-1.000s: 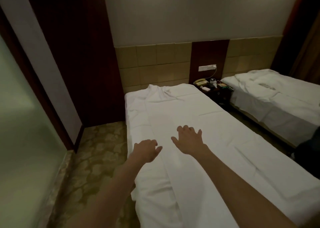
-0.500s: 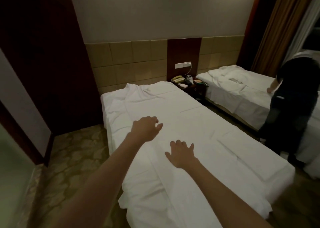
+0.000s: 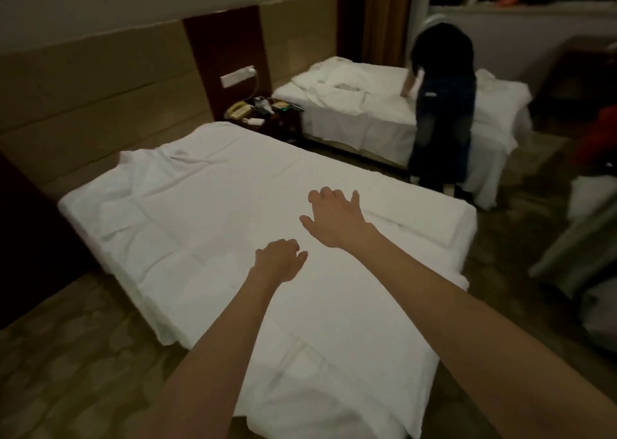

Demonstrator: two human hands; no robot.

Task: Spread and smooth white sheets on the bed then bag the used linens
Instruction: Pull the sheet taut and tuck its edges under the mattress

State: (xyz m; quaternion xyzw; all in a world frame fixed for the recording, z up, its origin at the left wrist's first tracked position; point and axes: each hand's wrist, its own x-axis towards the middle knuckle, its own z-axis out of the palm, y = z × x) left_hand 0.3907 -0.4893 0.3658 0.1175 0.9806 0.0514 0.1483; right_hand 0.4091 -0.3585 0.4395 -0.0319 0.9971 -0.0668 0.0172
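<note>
A white sheet (image 3: 213, 211) covers the near bed (image 3: 467, 235), rumpled at the head end on the left and folded over along the far right edge. My left hand (image 3: 279, 262) hovers over the middle of the sheet with fingers loosely curled and nothing in it. My right hand (image 3: 335, 216) is stretched farther across with fingers spread, just above or on the sheet; contact is unclear.
A second bed (image 3: 350, 105) with loose white linen stands beyond, and a person in dark clothes (image 3: 442, 105) bends over it. A nightstand (image 3: 267, 118) with a telephone sits between the beds. Patterned carpet (image 3: 66, 355) surrounds them; furniture (image 3: 581, 238) stands at the right.
The view has swung right, bringing the other person fully into sight. My right hand has reached farther across the sheet; my left hand has drawn back nearer to me.
</note>
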